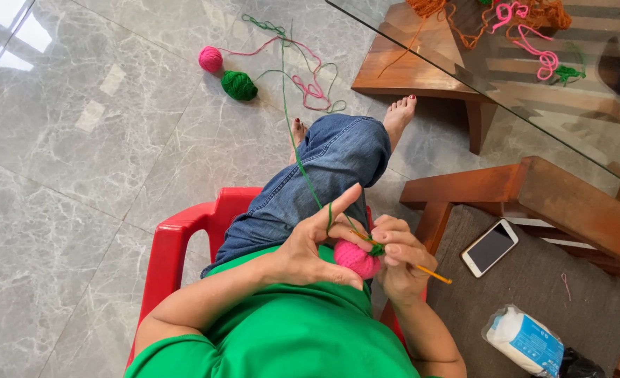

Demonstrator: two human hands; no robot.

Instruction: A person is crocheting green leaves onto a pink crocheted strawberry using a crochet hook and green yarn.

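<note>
in the lap, centre of view: a pink crochet piece [356,257] sits between both hands, above the green shirt [289,336].
left hand [308,246]: its grip is closed on the pink crochet piece from nine o'clock, thumb beneath it; forefinger raised with the green strand [297,140] looped over it.
right hand [399,257]: at three o'clock of the piece, grip pinched shut around an orange crochet hook [432,274]; the hook's tail points to four o'clock, its tip at the green stitches on top of the piece.
strand: runs toward twelve o'clock over the denim knee [341,150] to the floor.
yarn balls: a green ball [238,85] and a pink ball [210,59] lie just beside each other on the grey marble floor [79,140], at eleven o'clock of the hands, loose pink and green yarn tangled at their three o'clock.
seat: a red plastic chair [177,238].
at three o'clock: a phone [489,247] on a grey cushion [534,294]; a white-and-blue packet [523,339] at five o'clock.
at one o'clock: a glass table [534,105] with orange, pink and green yarn [527,24] on it.
</note>
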